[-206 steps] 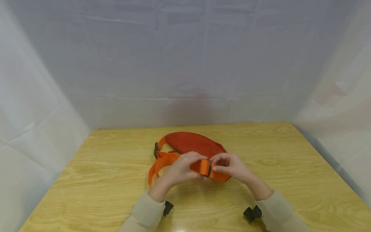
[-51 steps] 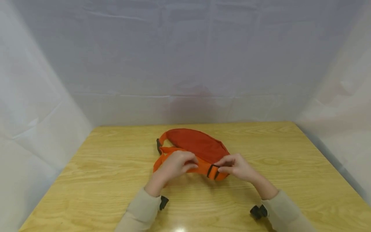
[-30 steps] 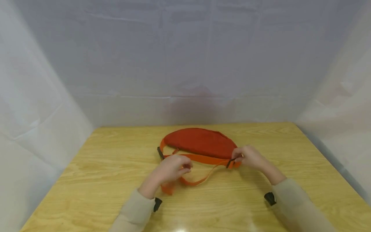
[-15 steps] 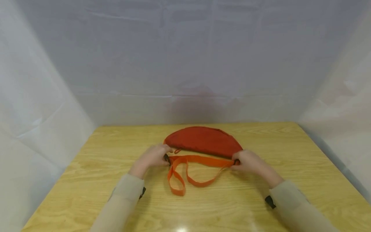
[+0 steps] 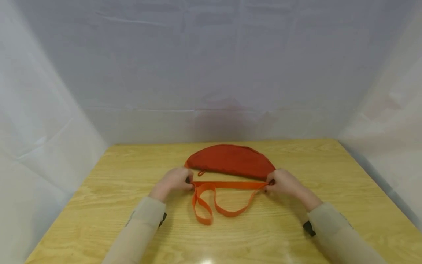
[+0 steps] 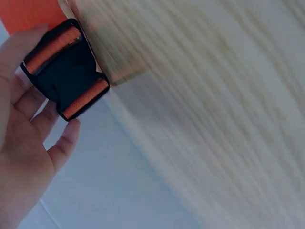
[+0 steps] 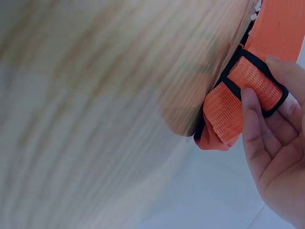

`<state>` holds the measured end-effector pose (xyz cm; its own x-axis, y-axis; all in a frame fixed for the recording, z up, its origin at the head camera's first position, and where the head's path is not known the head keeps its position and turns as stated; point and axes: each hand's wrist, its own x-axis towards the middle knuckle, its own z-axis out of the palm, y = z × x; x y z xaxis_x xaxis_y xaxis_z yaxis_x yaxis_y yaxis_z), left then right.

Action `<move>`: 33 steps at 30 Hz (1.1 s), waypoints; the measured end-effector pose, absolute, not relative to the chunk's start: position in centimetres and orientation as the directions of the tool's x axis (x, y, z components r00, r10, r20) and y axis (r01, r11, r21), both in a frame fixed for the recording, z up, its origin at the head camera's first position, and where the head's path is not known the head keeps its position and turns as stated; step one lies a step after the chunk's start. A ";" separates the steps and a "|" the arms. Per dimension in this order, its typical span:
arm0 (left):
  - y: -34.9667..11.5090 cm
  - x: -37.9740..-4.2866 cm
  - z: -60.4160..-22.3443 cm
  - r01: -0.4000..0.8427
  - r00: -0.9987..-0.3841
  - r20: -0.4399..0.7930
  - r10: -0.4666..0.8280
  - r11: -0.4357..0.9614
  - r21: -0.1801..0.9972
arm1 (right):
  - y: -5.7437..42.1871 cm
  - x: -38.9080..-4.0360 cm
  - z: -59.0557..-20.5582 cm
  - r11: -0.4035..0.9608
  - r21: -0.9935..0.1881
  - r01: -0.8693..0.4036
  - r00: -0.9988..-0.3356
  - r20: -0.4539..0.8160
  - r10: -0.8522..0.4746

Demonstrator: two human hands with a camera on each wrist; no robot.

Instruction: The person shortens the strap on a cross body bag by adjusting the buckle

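Note:
A red waist bag (image 5: 230, 161) lies on the table with its curved edge away from me. Its orange strap (image 5: 227, 185) stretches nearly straight between my hands, and slack webbing (image 5: 230, 212) hangs in loops in front. My left hand (image 5: 174, 179) holds a black side-release buckle (image 6: 71, 71) at the strap's left end; the buckle's halves are joined. On the right, my right hand (image 5: 285, 183) pinches the black strap slider (image 7: 232, 88) between thumb and fingers, next to the bag's right corner. The fingers hide most of both fittings in the head view.
The wooden table (image 5: 211, 242) carries the bag. White sheeting (image 5: 211, 73) rises behind it and at both sides. A small orange zipper pull (image 5: 201, 172) sits at the bag's lower left edge. Black devices (image 5: 308, 228) are on my wrists.
Earlier both hands worked at the slider. The right hand has since carried it right, and the left hand has let go there, moved left and taken the buckle. The strap has been drawn straight.

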<state>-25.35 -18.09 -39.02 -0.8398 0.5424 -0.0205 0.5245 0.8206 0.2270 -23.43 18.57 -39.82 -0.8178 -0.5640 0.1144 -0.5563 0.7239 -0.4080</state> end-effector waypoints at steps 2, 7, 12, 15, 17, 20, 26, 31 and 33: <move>-18.3 -25.4 -38.9 0.528 -0.837 -0.024 0.547 0.819 0.223 | 18.7 -23.6 -39.7 0.713 -0.416 -0.564 -0.809 0.106 -0.579; -19.1 -25.7 -38.8 0.530 -0.834 -0.047 0.550 0.821 0.213 | 19.3 -24.2 -39.6 0.705 -0.414 -0.576 -0.799 0.100 -0.593; -20.8 -25.7 -39.1 0.536 -0.836 -0.018 0.548 0.823 0.187 | 21.0 -25.4 -39.9 0.712 -0.369 -0.598 -0.791 0.130 -0.597; -22.1 -25.5 -39.3 0.520 -0.849 -0.008 0.529 0.837 0.172 | 22.4 -25.9 -40.1 0.715 -0.374 -0.591 -0.796 0.123 -0.593; -22.9 -25.4 -39.3 0.505 -0.858 -0.006 0.513 0.847 0.164 | 23.2 -26.1 -40.0 0.727 -0.368 -0.580 -0.805 0.119 -0.581; -23.8 -25.4 -39.2 0.508 -0.858 -0.003 0.514 0.848 0.153 | 24.1 -26.3 -39.8 0.739 -0.365 -0.567 -0.814 0.110 -0.570; -24.6 -25.7 -39.0 0.538 -0.843 -0.001 0.538 0.842 0.039 | 24.6 -26.5 -39.7 0.743 -0.334 -0.581 -0.807 0.115 -0.579; -24.8 -25.8 -39.3 0.538 -0.842 0.019 0.539 0.842 -0.038 | 24.6 -26.8 -39.8 0.750 -0.319 -0.580 -0.810 0.121 -0.574; -24.8 -25.8 -39.4 0.548 -0.834 0.049 0.550 0.835 -0.054 | 24.5 -26.9 -39.9 0.752 -0.303 -0.585 -0.808 0.131 -0.575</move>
